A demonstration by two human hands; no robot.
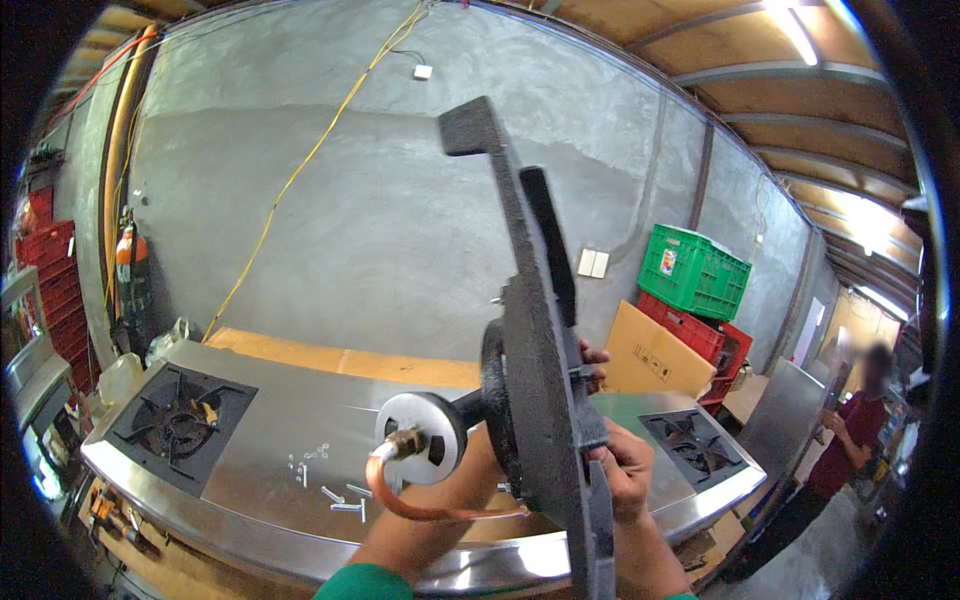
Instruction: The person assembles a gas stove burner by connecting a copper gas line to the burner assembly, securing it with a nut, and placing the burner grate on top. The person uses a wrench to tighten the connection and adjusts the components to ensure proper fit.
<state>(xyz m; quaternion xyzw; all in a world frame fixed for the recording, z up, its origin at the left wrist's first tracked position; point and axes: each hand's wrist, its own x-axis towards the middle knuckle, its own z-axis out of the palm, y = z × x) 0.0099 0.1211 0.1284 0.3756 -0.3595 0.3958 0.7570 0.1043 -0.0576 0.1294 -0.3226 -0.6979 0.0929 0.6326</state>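
I hold a black cast-iron stove grate [530, 330] up on edge in front of me, with a burner fixed to it. The burner has a round silver disc [420, 435] with a brass fitting, and a bent copper tube [420, 505] curls from that fitting. My left hand [480, 462] reaches up behind the burner and is mostly hidden by the grate; its fingertips show past the grate's right side. My right hand [625, 470] grips the grate's lower right edge.
Below lies a stainless steel stove top [290, 420] with a fitted burner at the left [180, 420] and another at the right [695, 445]. Loose bolts [335, 490] lie on it. A green crate [695, 270], red crates and cardboard [655, 355] stand by the wall. A person [850, 440] stands at the right.
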